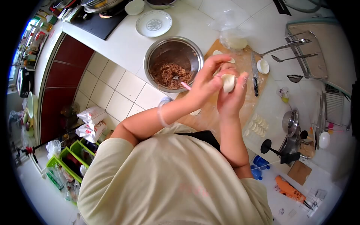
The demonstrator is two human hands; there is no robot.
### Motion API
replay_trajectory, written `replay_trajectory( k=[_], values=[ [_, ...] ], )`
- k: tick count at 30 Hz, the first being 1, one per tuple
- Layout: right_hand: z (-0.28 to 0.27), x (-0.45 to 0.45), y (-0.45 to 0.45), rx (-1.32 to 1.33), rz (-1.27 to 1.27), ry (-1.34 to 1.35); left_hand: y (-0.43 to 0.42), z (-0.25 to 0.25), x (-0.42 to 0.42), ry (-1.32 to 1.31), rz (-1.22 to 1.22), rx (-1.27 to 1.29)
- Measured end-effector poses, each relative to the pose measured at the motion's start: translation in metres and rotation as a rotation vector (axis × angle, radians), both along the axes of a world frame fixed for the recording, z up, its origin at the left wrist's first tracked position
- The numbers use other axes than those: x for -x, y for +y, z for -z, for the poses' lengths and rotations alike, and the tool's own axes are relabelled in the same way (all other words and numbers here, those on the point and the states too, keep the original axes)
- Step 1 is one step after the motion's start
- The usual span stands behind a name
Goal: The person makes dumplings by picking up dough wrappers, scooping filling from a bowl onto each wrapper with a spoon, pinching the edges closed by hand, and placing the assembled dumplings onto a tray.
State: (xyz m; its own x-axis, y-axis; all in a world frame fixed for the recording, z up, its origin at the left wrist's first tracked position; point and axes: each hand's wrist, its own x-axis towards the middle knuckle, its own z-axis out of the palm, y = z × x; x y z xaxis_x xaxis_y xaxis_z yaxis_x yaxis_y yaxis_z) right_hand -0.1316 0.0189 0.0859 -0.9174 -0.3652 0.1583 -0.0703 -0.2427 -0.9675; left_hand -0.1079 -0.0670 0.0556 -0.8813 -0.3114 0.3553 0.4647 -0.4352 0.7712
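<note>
Over the wooden board (204, 123), my left hand (206, 80) and my right hand (230, 100) meet around a pale dough dumpling (228, 83). Its folded edge shows between them. The left fingers curl over the top and pinch at it, and the right hand cups it from below; both are closed on it. Left of my hands stands a steel bowl (148, 62) with brown minced filling (170, 74). A pink-handled utensil (185, 86) leans out of it. Dough wrappers lie on the board, partly hidden behind my left hand.
A knife (255, 75) lies along the board's right side, beside a small white bowl (263, 66). Finished dumplings (258, 125) sit in rows to the right. Beyond are a bag of dough (234, 39), a patterned plate (153, 23), ladles (294, 78) and a black stand (281, 154).
</note>
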Motion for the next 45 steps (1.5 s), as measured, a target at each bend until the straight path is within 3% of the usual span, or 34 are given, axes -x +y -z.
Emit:
replay_trajectory(
  k=[2,6,11,15,19,21,23,31,33,40,43,45],
  values=[
    [0.001,0.009,0.015,-0.09,0.082,0.169,-0.004,-0.009,-0.015,-0.217,0.125,-0.176],
    [0.004,0.009,0.025,-0.225,0.119,0.264,-0.004,-0.015,-0.025,-0.339,0.332,-0.292],
    [-0.007,0.011,0.028,-0.441,0.14,0.619,0.0,-0.008,-0.029,-0.333,0.392,-0.323],
    [-0.009,0.012,0.029,-0.412,0.103,0.709,0.004,0.004,-0.032,-0.301,0.529,-0.464],
    [-0.007,0.0,0.05,-0.416,0.222,0.726,0.009,0.007,-0.033,-0.316,0.544,-0.587],
    [-0.005,-0.008,0.059,-0.397,0.291,0.738,0.011,0.001,-0.032,-0.275,0.37,-0.559],
    [-0.006,-0.017,0.061,-0.436,0.283,0.679,0.011,0.003,-0.031,-0.258,0.37,-0.493],
    [-0.007,-0.022,0.082,-0.554,0.387,0.878,0.028,0.012,-0.031,-0.209,0.389,-0.307],
    [-0.003,-0.03,0.089,-0.442,0.435,0.648,0.035,0.015,-0.03,-0.201,0.41,-0.3],
    [0.005,-0.04,0.132,-0.57,0.493,0.651,0.062,0.014,-0.023,-0.17,0.506,-0.24],
    [0.002,-0.04,0.151,-0.601,0.483,0.557,0.074,0.019,-0.017,-0.18,0.55,-0.147],
    [-0.002,-0.039,0.163,-0.708,0.429,0.585,0.084,0.023,-0.013,-0.229,0.554,0.081]
  ],
)
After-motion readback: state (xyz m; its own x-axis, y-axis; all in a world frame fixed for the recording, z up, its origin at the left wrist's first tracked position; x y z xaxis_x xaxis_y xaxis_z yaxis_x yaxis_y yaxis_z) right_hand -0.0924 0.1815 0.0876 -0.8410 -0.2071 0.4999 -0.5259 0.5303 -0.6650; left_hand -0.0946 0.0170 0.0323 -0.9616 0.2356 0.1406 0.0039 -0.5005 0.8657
